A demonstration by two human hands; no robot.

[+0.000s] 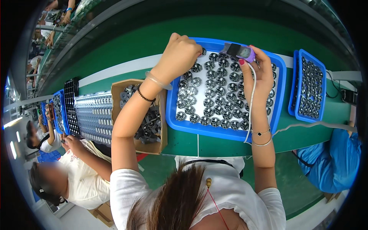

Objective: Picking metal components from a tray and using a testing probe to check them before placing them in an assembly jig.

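A blue tray (171, 115) with a white lining holds rows of small round, shiny black-and-silver parts (220, 91). At its far left edge, my left hand (182, 53) is closed in a pinch, with a round part (203, 51) at its fingertips. My right hand (261, 74) holds a small purple-and-black boxy device (239, 51) over the tray's far side, between thumb and fingers. From the device a white cable (251, 96) runs down along my right forearm. What the device's underside faces is hidden.
Left of the tray stands an open cardboard box (164, 130) of dark grey plastic pieces. Beyond it lie trays of pale parts (93, 111) and a black grid tray (71, 101). Stacked blue trays (324, 97) stand at the right. A co-worker (82, 172) sits at the left.
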